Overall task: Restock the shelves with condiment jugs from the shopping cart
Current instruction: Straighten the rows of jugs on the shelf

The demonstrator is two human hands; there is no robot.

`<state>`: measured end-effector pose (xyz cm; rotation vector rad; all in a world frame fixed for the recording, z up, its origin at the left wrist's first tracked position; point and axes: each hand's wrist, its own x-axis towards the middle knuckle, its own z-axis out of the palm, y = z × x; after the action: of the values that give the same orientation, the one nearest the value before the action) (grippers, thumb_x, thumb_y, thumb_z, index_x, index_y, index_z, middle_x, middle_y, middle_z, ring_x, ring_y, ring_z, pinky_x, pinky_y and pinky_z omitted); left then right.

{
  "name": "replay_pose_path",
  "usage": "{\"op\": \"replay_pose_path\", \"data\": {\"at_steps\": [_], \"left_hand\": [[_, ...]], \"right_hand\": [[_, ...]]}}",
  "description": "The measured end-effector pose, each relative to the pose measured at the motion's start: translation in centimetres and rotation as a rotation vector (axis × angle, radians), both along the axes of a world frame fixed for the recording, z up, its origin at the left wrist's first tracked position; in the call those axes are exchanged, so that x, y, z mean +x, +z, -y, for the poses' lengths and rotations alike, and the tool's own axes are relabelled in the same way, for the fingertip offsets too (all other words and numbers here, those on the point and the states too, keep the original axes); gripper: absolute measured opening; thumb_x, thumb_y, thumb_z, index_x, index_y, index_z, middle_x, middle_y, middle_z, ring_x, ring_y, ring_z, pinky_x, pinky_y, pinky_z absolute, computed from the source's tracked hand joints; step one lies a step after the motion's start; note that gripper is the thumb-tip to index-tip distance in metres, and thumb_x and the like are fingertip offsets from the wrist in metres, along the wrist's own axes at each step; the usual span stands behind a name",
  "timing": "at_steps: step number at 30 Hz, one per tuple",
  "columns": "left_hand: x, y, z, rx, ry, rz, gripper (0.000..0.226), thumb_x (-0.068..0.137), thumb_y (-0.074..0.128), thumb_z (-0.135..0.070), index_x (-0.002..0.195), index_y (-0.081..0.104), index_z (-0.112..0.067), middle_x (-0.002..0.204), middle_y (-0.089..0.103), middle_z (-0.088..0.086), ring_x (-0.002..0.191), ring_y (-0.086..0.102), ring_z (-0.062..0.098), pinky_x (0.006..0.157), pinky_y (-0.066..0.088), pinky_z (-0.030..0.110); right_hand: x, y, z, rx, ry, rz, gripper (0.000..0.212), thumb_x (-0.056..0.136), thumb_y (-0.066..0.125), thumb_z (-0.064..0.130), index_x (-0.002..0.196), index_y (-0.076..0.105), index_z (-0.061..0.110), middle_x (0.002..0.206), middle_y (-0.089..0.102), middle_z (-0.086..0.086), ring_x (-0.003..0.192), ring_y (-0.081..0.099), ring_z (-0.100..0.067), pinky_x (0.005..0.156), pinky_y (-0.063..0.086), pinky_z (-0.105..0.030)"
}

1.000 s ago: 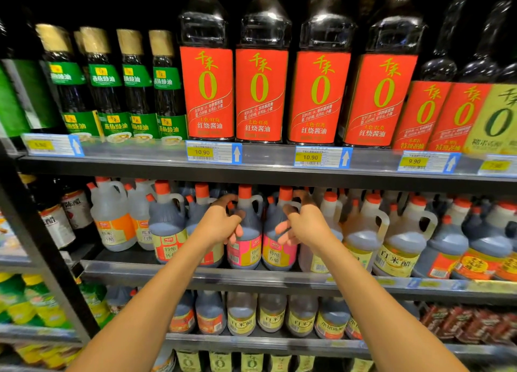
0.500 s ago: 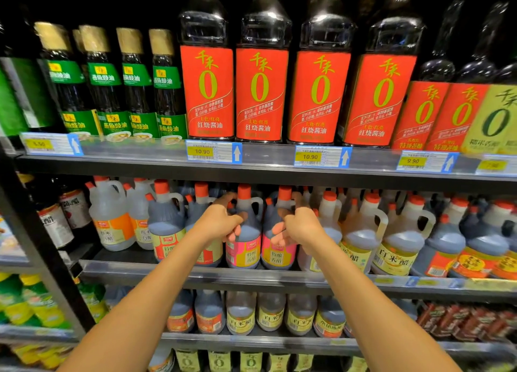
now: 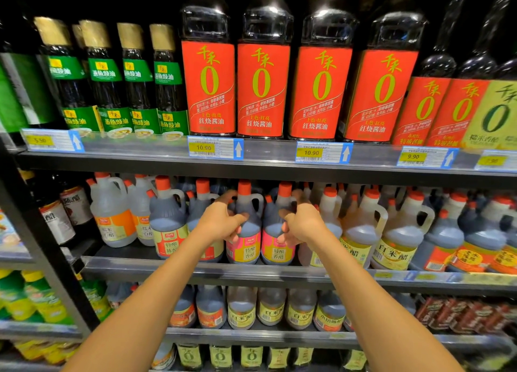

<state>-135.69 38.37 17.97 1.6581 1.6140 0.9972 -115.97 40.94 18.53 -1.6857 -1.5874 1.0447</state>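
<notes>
Pink-labelled jugs (image 3: 244, 250) (image 3: 276, 252), outstretched hands (image 3: 221, 223) (image 3: 303, 223) curled round them

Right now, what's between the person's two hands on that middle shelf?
Two dark pink-labelled jugs stand side by side between the left hand and the right hand, seen in the head view.
</notes>
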Motion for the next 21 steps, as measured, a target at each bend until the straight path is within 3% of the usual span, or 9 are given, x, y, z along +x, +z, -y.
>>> {"op": "replay_pose_path", "data": {"at_steps": [2, 4, 6, 9, 11, 13, 17, 21], "left_hand": [[0.0, 0.2, 0.0, -0.020, -0.005, 0.028, 0.041, 0.096, 0.060, -0.009, 0.131, 0.040, -0.018, 0.061, 0.065, 0.014, 0.044, 0.058, 0.029, 0.037, 0.041, 0.023], [-0.1, 0.1, 0.0, -0.012, -0.001, 0.013, 0.041, 0.095, 0.060, -0.010, 0.131, 0.040, -0.017, 0.062, 0.067, 0.015, 0.048, 0.061, 0.032, 0.039, 0.043, 0.024], [-0.1, 0.0, 0.3, 0.030, 0.022, -0.068, 0.049, 0.092, 0.063, -0.014, 0.135, 0.039, -0.019, 0.061, 0.070, 0.011, 0.051, 0.066, 0.031, 0.046, 0.051, 0.029], [-0.3, -0.2, 1.4, 0.121, 0.086, -0.206, 0.062, 0.089, 0.067, -0.022, 0.142, 0.034, -0.019, 0.066, 0.070, 0.006, 0.063, 0.068, 0.018, 0.060, 0.055, 0.032], [-0.7, -0.5, 2.3, 0.149, 0.109, -0.245, 0.041, 0.091, 0.068, -0.024, 0.120, 0.041, -0.014, 0.074, 0.068, 0.002, 0.071, 0.066, 0.015, 0.066, 0.055, 0.036], [-1.0, -1.0, 3.3, 0.189, 0.107, -0.265, 0.032, 0.091, 0.067, -0.025, 0.100, 0.037, -0.016, 0.080, 0.063, -0.003, 0.072, 0.063, 0.014, 0.069, 0.056, 0.041], [-1.3, -1.5, 4.5, 0.338, 0.048, -0.407, 0.026, 0.091, 0.062, -0.027, 0.108, 0.042, -0.024, 0.083, 0.059, -0.010, 0.071, 0.059, 0.009, 0.059, 0.048, 0.033], [-0.6, -2.2, 4.9, 0.306, -0.057, -0.709, 0.012, 0.093, 0.054, -0.027, 0.104, 0.057, -0.023, 0.093, 0.062, -0.005, 0.086, 0.061, 0.021, 0.065, 0.047, 0.036]], "right_hand": [[0.1, -0.2, 0.0, 0.000, -0.006, -0.028, 0.023, 0.100, 0.048, 0.004, 0.122, 0.054, 0.009, 0.073, 0.061, -0.005, 0.061, 0.061, -0.029, 0.051, 0.053, -0.028], [0.3, -0.4, 0.3, 0.061, -0.006, 0.004, 0.020, 0.102, 0.050, 0.010, 0.118, 0.058, 0.001, 0.069, 0.066, -0.009, 0.052, 0.069, -0.025, 0.045, 0.056, -0.029], [0.7, -0.5, 1.1, 0.146, 0.036, 0.068, 0.023, 0.100, 0.057, 0.018, 0.101, 0.060, -0.005, 0.069, 0.071, -0.013, 0.058, 0.074, -0.025, 0.060, 0.063, -0.041], [1.9, -0.3, 3.5, 0.296, 0.151, 0.195, 0.024, 0.099, 0.062, 0.029, 0.094, 0.044, 0.014, 0.079, 0.074, -0.011, 0.077, 0.072, -0.022, 0.072, 0.059, -0.042], [2.7, -0.4, 4.8, 0.401, 0.219, 0.246, 0.026, 0.099, 0.062, 0.027, 0.112, 0.041, 0.018, 0.083, 0.072, -0.005, 0.078, 0.069, -0.017, 0.071, 0.056, -0.039], [3.4, -0.8, 5.4, 0.474, 0.249, 0.369, 0.028, 0.099, 0.061, 0.028, 0.124, 0.050, 0.019, 0.087, 0.072, 0.001, 0.080, 0.068, -0.014, 0.074, 0.057, -0.040], [4.3, -1.9, 5.8, 0.504, 0.254, 0.629, 0.021, 0.099, 0.059, 0.033, 0.116, 0.063, 0.022, 0.092, 0.072, 0.005, 0.088, 0.067, -0.019, 0.072, 0.058, -0.042], [5.2, -2.5, 6.4, 0.507, 0.254, 0.803, 0.022, 0.099, 0.056, 0.036, 0.114, 0.061, 0.021, 0.102, 0.070, -0.003, 0.094, 0.066, -0.027, 0.070, 0.055, -0.039]]}}
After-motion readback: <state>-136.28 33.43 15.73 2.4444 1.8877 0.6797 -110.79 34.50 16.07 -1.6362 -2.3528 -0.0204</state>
